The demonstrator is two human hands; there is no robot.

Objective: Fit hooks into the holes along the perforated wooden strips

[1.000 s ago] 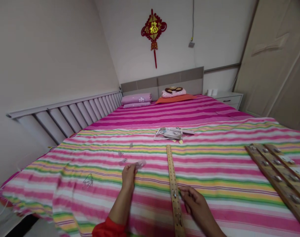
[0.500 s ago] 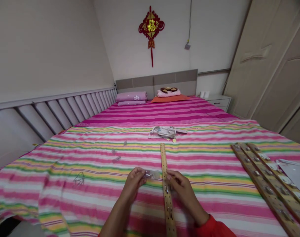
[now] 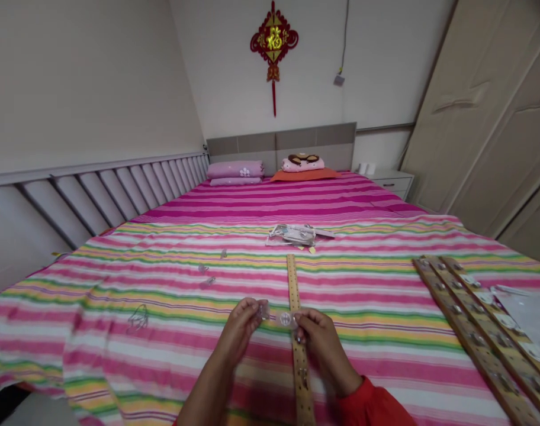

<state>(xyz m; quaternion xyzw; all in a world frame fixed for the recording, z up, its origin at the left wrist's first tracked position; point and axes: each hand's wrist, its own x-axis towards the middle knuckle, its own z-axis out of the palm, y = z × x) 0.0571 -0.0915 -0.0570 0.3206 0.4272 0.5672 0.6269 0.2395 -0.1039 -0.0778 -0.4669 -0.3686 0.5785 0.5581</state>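
My left hand (image 3: 241,325) and my right hand (image 3: 321,340) meet just above a striped sheet (image 3: 385,307), both pinching a small clear plastic packet (image 3: 276,315) stretched between their fingertips. A round clear piece shows at the right hand's fingertips. Right under them lies a long wooden strip (image 3: 296,331) with holes and small metal hooks, running away from me.
More wooden strips with metal hooks (image 3: 478,322) lie at the right, beside clear bags (image 3: 525,307). A pile of clear packets (image 3: 294,235) sits beyond the strip. Small clear pieces (image 3: 205,275) and a wire hook (image 3: 138,318) lie at the left. Pillows (image 3: 235,171) rest by the headboard.
My left hand brought the clear packet from the left over to the strip. My right hand rose from the strip to take its other end. The view shifted slightly.
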